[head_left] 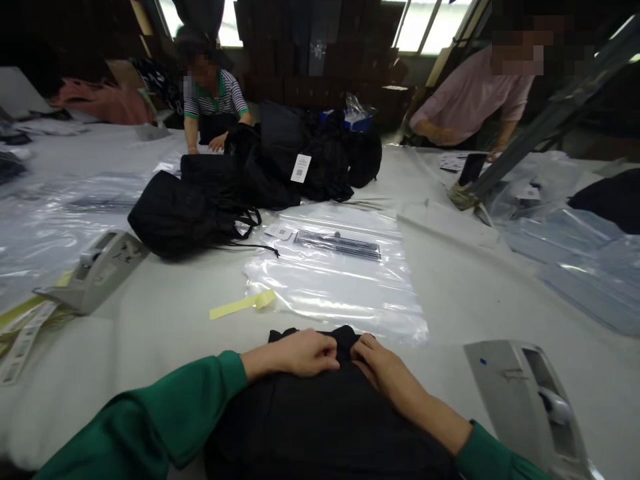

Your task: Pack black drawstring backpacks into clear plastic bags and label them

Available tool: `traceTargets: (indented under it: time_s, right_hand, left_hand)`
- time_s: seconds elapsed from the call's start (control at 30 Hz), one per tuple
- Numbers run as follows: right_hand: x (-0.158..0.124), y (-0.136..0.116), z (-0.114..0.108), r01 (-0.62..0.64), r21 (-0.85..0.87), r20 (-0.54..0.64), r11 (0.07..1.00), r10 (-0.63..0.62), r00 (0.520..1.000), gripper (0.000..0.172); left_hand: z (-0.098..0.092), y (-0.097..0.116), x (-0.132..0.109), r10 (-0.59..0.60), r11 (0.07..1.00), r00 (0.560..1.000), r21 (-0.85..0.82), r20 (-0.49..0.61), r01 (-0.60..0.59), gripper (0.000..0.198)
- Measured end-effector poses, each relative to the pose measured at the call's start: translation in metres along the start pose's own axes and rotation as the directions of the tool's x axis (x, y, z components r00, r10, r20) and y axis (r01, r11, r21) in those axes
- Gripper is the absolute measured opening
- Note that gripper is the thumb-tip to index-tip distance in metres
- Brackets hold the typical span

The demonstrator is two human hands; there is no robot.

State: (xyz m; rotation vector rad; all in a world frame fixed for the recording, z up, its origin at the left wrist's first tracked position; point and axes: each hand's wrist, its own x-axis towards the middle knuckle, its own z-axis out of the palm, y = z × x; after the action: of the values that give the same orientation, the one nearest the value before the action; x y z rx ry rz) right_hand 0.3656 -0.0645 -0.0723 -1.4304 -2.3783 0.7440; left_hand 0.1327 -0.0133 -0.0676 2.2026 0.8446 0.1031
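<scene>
A black garment (320,420) lies on the white table (475,293) right in front of me. My left hand (305,352) is closed and pinches the cloth at its far edge. My right hand (377,360) is closed on the same edge, its fingers almost touching the left hand's. Both arms wear green sleeves. Just beyond the garment lies a clear plastic zip bag (335,280), flat, with a yellow paper strip (243,303) at its left corner.
A grey tape dispenser (535,400) stands at my right, another dispenser (97,270) at the left. A pile of black garments (240,187) with a white tag fills the table's middle. More plastic bags (575,260) lie right. Two people work at the far side.
</scene>
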Motion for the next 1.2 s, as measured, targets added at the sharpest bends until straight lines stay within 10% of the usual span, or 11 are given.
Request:
traceTargets:
  time_s: [0.2,0.4,0.57,0.77,0.9,1.07,1.2]
  right_hand:
    - [0.021,-0.024,-0.033,0.128,0.047,-0.14,0.991,-0.12,0.983,0.016]
    - [0.051,-0.048,-0.061,-0.117,0.526,-0.245,0.842,0.282,0.928,0.025]
    - [0.042,-0.032,-0.017,-0.208,0.425,0.09,0.881,0.187,0.978,0.026]
    - [0.019,0.007,0.034,-0.258,0.232,-0.01,0.938,0.268,0.963,0.021]
    - [0.016,0.014,0.029,0.048,0.042,-0.204,0.998,-0.039,0.978,0.021]
    - [0.014,0.007,0.015,0.34,-0.45,-0.29,0.826,-0.495,0.819,0.026]
    - [0.007,0.009,0.01,0.282,-0.421,-0.396,0.862,-0.454,0.798,0.019]
  left_hand:
    - [0.03,0.0,0.0,-0.028,0.993,0.994,0.113,0.107,0.016,0.029]
    - [0.032,0.0,0.0,-0.018,0.988,0.991,0.153,0.136,-0.003,0.027]
    - [0.037,-0.003,-0.001,0.011,0.995,0.996,0.095,0.094,-0.02,0.018]
    - [0.006,-0.021,-0.016,-0.029,1.0,0.994,0.007,-0.103,0.03,0.017]
    - [-0.034,-0.073,-0.05,-0.31,0.927,0.85,0.063,-0.427,0.369,0.035]
    - [-0.039,-0.139,-0.102,-0.54,0.694,0.574,0.059,-0.616,0.717,0.026]
    - [-0.021,-0.164,-0.116,-0.567,0.646,0.562,0.099,-0.602,0.757,0.023]
